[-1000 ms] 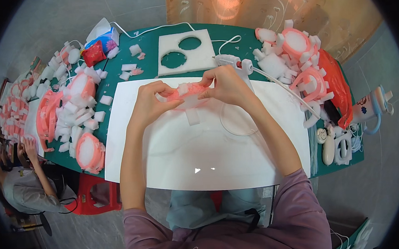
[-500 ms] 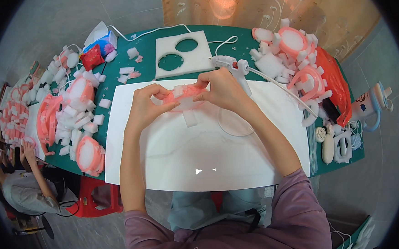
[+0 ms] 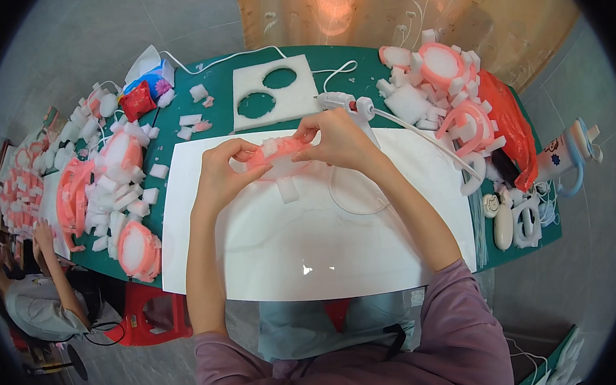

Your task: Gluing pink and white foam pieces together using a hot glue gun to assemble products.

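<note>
head view: the left hand [image 3: 223, 168] and the right hand [image 3: 336, 140] face each other, each bent into a pinch between thumb and fingers. between them is the item under work, a pink, ruffled, curved piece with white foam [image 3: 277, 152], gripped at both ends. whether it touches the surface beneath cannot be told. a short white strip [image 3: 288, 189] shows just below it, on the near side.

under both hands is a glossy white rectangular board [image 3: 311, 242], on a dark green table [image 3: 223, 74]. beyond the hands is a white foam slab with two round cut-outs [image 3: 295, 101]. just beyond the right hand is a white glue gun with a red part [image 3: 341, 101].

well to the right of the right hand are a pile of pink and white foam pieces [image 3: 441, 64] and a red plastic bag [image 3: 514, 123]. left of the left hand are loose white foam blocks [image 3: 126, 193] and a pink-rimmed round white foam piece [image 3: 135, 249]. farther left sits a grey-sleeved co-worker [image 3: 43, 304].
</note>
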A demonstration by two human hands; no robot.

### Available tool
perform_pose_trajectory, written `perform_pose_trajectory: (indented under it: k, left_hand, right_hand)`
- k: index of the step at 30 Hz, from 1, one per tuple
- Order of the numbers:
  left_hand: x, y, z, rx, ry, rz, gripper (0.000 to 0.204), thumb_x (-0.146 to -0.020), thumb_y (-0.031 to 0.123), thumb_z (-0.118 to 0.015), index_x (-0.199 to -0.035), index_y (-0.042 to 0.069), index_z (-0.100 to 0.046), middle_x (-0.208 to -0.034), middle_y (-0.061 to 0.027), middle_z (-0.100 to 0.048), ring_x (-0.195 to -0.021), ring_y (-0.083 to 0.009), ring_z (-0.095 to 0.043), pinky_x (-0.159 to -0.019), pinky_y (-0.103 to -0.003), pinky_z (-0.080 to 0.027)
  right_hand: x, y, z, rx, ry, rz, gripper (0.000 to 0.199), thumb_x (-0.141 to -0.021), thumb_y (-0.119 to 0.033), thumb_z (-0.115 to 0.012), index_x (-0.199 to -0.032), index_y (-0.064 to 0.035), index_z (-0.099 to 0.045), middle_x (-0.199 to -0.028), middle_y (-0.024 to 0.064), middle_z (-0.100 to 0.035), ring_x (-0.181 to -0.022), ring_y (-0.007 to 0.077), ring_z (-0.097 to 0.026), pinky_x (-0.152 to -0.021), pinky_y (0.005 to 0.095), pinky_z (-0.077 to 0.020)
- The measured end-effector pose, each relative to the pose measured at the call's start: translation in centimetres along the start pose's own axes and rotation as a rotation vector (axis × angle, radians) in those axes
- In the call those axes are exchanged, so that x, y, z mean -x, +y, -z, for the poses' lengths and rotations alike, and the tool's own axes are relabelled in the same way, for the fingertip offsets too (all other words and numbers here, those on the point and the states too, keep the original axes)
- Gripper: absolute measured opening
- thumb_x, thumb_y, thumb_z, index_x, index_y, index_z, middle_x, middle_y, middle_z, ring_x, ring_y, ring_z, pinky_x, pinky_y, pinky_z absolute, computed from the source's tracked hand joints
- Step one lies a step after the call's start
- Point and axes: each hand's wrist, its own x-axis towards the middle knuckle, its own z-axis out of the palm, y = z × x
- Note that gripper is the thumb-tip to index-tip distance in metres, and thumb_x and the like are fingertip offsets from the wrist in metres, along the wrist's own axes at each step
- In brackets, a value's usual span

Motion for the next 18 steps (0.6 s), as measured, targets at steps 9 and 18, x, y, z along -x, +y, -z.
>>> perform_pose_trajectory:
  k: [9, 18]
  left_hand:
    - [-0.1, 0.8, 0.2, 0.053, -0.021, 0.141, 0.035, -0.059, 0.013, -0.075, -0.088, 0.006, -0.057, -0.059, -0.0001, -0.047, -0.060, -0.0096, -0.048, -0.064, -0.023, -0.039]
    - [-0.1, 0.8, 0.0, 0.066, 0.013, 0.119, 0.041, -0.059, 0.012, -0.076, -0.090, 0.007, -0.050, -0.057, 0.0001, -0.045, -0.059, -0.0104, -0.046, -0.064, -0.024, -0.038]
  right_hand:
    - [-0.2, 0.6, -0.4, 0.025, 0.026, 0.033, 0.037, -0.060, -0.017, -0.079, -0.087, -0.0050, -0.058, -0.065, 0.0066, -0.061, -0.056, 0.0167, -0.056, -0.051, 0.0270, -0.0390]
    - [-0.1, 0.7, -0.5, 0.018, 0.047, 0.046, 0.046, -0.059, -0.018, -0.081, -0.091, -0.0060, -0.049, -0.065, 0.0077, -0.061, -0.063, 0.0198, -0.059, -0.055, 0.0279, -0.0400]
